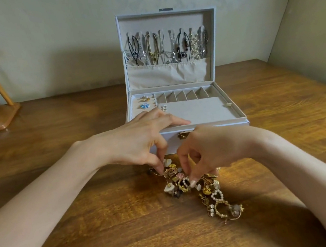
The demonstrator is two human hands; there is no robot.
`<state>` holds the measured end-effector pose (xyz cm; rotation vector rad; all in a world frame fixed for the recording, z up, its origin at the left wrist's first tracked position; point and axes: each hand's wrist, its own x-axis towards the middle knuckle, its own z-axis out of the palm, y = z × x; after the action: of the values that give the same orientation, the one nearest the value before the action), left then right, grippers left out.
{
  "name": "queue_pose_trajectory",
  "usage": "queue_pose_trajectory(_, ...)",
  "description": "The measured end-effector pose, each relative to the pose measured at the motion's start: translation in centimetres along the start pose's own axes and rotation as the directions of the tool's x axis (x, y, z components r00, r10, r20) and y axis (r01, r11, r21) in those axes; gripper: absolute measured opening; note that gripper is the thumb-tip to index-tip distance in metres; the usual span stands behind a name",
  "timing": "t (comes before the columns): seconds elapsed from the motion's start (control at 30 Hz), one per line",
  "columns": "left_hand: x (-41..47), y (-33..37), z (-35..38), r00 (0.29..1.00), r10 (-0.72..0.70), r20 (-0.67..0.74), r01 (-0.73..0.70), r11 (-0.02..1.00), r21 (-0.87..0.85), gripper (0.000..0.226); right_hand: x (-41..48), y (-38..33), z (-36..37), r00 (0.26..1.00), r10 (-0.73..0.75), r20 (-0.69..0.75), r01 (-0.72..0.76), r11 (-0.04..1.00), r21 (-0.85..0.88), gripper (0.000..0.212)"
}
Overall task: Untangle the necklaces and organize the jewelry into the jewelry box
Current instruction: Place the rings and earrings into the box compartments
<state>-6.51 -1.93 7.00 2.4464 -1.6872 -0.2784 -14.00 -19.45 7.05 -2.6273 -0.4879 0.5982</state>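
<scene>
On tabletop (109, 225) before jewelry box (239, 112), L hand (139, 141) & R hand (214, 149) grips pinch earring pile (200, 189) bits; prob light, snaggy, fragile, so lift by hoops.

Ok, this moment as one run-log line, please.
left hand: pinching at jewelry pile | right hand: pinching at pile | jewelry box: open | necklaces: hung in lid

Warm dim light, glare on the wooden table (130, 222), soft focus, wide-angle bending at edges.
</scene>
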Motion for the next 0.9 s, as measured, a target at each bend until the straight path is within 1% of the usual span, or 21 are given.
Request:
queue_pose_trajectory(0.1,0.1,0.2,0.1,1.0,-0.004,-0.017,0.004,1.0,0.002,0.02,0.1,-0.2,0.4,1.0,0.013,-0.001,-0.013,1.0,-0.021,0.015)
queue_pose_trajectory(0.17,0.2,0.3,0.1,0.996,0.028,-0.082,-0.029,1.0,-0.012,0.022,0.1,-0.3,0.3,1.0,0.007,-0.014,-0.007,1.0,-0.001,0.014)
queue_pose_trajectory(0.27,0.2,0.8,-0.1,0.979,0.07,-0.193,-0.084,0.994,-0.065,0.021,-0.5,-0.2,-0.7,0.998,0.01,-0.067,-0.004,0.996,0.088,0.011)
queue_pose_trajectory(0.4,0.3,1.3,0.0,0.968,0.049,-0.245,-0.077,0.991,-0.106,0.024,-1.3,0.3,-1.7,0.987,-0.011,-0.16,0.042,0.98,0.193,0.014)
queue_pose_trajectory(0.5,0.5,1.7,0.2,0.932,0.04,-0.359,-0.077,0.993,-0.087,0.028,-1.6,0.5,-1.9,0.99,-0.005,-0.144,0.033,0.98,0.196,0.012)
queue_pose_trajectory(0.57,0.4,2.5,0.2,0.907,0.084,-0.414,-0.126,0.989,-0.077,0.027,-2.0,0.8,-2.2,0.996,0.011,-0.088,0.004,0.986,0.169,0.011)
queue_pose_trajectory(0.6,0.3,3.1,0.2,0.912,0.107,-0.396,-0.156,0.983,-0.092,0.024,-2.1,0.9,-2.3,0.998,0.012,-0.064,-0.002,0.987,0.161,0.011)
queue_pose_trajectory(0.67,0.3,4.5,0.7,0.947,0.138,-0.29,-0.18,0.976,-0.122,0.019,-2.4,1.2,-2.6,0.999,0.012,-0.036,-0.007,0.988,0.156,0.012)
queue_pose_trajectory(0.73,0.6,5.4,2.0,0.969,0.16,-0.186,-0.181,0.978,-0.1,0.012,-2.6,1.5,-2.9,0.999,0.046,-0.01,-0.044,0.987,0.155,0.008)
queue_pose_trajectory(0.8,1.1,5.6,3.4,0.977,0.163,-0.135,-0.173,0.983,-0.064,0.014,-2.8,1.9,-3.1,0.995,0.09,0.034,-0.094,0.985,0.142,0.006)
queue_pose_trajectory(0.9,1.5,5.6,4.6,0.986,0.128,-0.103,-0.138,0.986,-0.095,0.022,-3.3,2.4,-3.3,0.988,0.136,0.08,-0.146,0.98,0.137,0.004)
